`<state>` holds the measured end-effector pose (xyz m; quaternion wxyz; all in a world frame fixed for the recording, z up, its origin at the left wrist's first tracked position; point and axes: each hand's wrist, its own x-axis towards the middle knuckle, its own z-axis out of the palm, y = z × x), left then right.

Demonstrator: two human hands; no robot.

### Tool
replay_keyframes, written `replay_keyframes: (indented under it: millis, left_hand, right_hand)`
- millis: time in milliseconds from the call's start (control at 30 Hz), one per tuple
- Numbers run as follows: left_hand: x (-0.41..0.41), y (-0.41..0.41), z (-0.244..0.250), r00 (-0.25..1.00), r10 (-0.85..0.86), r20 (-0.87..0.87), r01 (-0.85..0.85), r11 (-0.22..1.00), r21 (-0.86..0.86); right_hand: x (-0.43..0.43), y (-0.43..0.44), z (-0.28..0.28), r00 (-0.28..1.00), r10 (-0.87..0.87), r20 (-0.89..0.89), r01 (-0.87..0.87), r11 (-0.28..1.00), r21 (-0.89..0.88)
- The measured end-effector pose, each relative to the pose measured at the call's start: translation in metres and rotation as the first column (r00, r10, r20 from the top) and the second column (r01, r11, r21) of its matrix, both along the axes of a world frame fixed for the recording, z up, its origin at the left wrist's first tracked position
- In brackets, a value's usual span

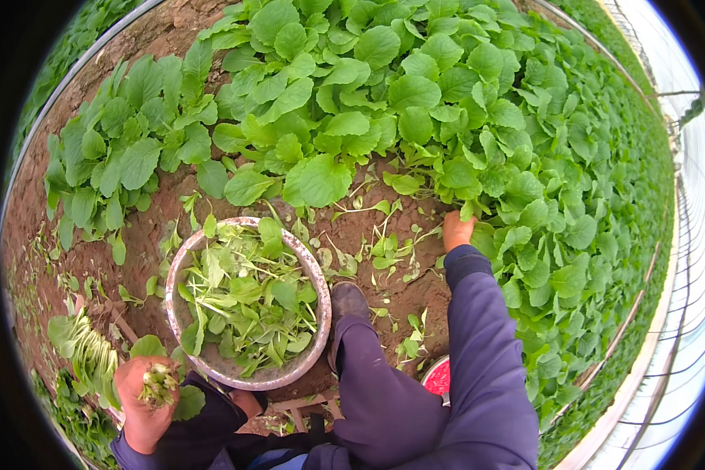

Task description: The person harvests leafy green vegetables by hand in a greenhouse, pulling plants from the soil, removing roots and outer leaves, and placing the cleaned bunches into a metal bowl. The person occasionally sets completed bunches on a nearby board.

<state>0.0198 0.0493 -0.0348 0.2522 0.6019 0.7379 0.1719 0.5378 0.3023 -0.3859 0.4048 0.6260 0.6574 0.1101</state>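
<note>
My left hand (135, 390), low on the left, grips a bunch of leafy greens (157, 385). The cut or root ends face up toward me, and leaves stick out around the fist. My right hand (458, 230) reaches in at the base of the growing leafy greens (508, 182), at the edge of the planted bed. Leaves cover its fingertips, so whether it grasps a stem is hidden. Between my hands stands a round basin (324, 294) with a worn, speckled rim. Loose leaves and thin stems (247, 294) lie in it.
Loose leaves (388, 249) lie scattered on brown soil (414, 282). Bundled greens (88, 349) lie at the far left. My shoe (351, 301) is beside the basin. A container with something red (437, 377) sits under my right arm. Clear plastic sheeting (687, 247) borders the right.
</note>
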Motion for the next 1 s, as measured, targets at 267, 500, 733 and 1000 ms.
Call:
replay_keyframes:
  millis: [267, 500, 733, 1000]
  left_hand:
    - [-0.010, -0.011, 0.005, 0.994, -0.041, -0.103, 0.033, 0.997, -0.075]
    - [-0.012, -0.016, 0.005, 0.995, -0.020, -0.102, 0.013, 0.998, -0.068]
    - [-0.011, -0.009, 0.010, 0.994, -0.090, -0.060, 0.087, 0.995, -0.057]
    - [-0.009, -0.004, 0.008, 0.990, -0.118, -0.072, 0.118, 0.993, 0.000]
  right_hand:
    - [0.010, -0.021, 0.023, 0.989, 0.112, -0.094, -0.104, 0.991, 0.086]
    - [0.010, -0.023, 0.041, 0.990, -0.127, -0.055, 0.122, 0.989, -0.084]
    - [0.005, -0.026, 0.055, 0.997, -0.051, 0.051, 0.057, 0.991, -0.120]
    - [0.023, -0.026, 0.051, 0.902, -0.374, -0.216, 0.342, 0.924, -0.172]
